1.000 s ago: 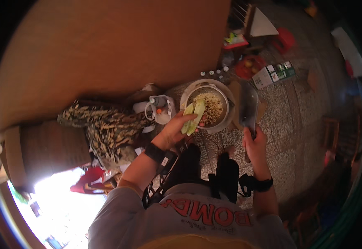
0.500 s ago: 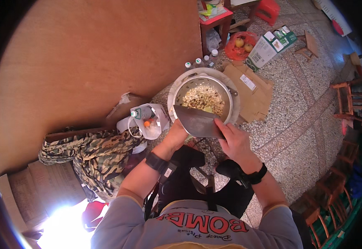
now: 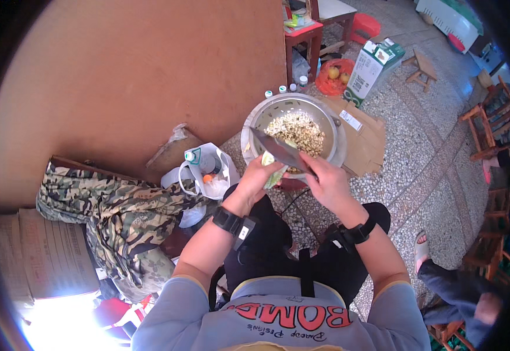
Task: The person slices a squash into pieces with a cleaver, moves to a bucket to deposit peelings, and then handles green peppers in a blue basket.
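My right hand (image 3: 329,186) is closed round the handle of a broad-bladed cleaver (image 3: 279,148), its dark blade slanting up to the left over a metal basin (image 3: 327,119). In my left hand (image 3: 253,180) is a pale green piece of vegetable (image 3: 274,176), perhaps cabbage, gripped just under the blade. Whether the edge touches it is hard to tell. Inside the basin lies a heap of finely chopped whitish and brownish bits (image 3: 297,133). Both hands are at the basin's near side.
Left of the basin stands a white bag (image 3: 227,169) with bottles; camouflage cloth (image 3: 123,213) lies further left. Flattened cardboard (image 3: 367,137), a red bag of round fruit (image 3: 332,79) and a carton (image 3: 369,70) are beyond. Another person's leg (image 3: 448,286) shows at lower right, near wooden chairs (image 3: 491,126).
The cleaver has turned from broad side up to a steeper, edge-on tilt. My left hand has rotated, and the vegetable piece now shows. The view has shifted, and a person's leg appears at right.
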Motion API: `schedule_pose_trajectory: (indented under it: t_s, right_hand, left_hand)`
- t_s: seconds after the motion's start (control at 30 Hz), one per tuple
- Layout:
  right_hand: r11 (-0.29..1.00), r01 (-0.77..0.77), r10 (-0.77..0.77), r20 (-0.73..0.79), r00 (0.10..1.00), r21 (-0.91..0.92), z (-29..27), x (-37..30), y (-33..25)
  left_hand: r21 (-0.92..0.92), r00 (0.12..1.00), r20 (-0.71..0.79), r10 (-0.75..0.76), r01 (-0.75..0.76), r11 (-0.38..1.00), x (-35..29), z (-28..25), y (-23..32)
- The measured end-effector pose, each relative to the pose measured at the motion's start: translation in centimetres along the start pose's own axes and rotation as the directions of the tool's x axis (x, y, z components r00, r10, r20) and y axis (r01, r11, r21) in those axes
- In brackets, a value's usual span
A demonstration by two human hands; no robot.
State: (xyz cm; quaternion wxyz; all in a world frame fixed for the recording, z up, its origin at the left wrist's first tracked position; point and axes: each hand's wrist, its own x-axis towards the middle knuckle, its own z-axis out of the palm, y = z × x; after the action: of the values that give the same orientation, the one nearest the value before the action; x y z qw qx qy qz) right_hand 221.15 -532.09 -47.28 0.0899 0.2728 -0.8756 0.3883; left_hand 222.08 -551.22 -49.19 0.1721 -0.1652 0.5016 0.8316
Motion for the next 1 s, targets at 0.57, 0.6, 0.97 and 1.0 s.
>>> schedule_pose_trajectory:
  t_s: [0.57, 0.6, 0.97, 1.0]
  right_hand:
    - [0.998, -0.016, 0.014, -0.052, 0.999, -0.054, 0.1, -1.0, -0.9]
    - [0.994, 0.051, -0.051, -0.007, 0.999, -0.093, -0.3, -0.6, -1.8]
    - [0.969, -0.222, 0.223, -0.001, 0.975, -0.108, 2.7, -0.5, 5.8]
    - [0.97, -0.221, 0.222, 0.005, 0.975, -0.104, 2.5, -0.1, 5.1]
  left_hand:
    - [-0.004, 0.995, 0.094, -0.02, 0.02, 1.0, -0.5, -0.6, 0.8]
    - [-0.003, 0.996, 0.09, -0.029, 0.029, 1.0, 0.1, -0.8, 0.6]
    - [-0.032, 0.987, 0.124, -0.103, 0.108, 0.994, 2.1, -1.2, 1.4]
    - [-0.034, 0.987, 0.116, -0.109, 0.114, 0.993, 2.2, -1.5, 1.3]
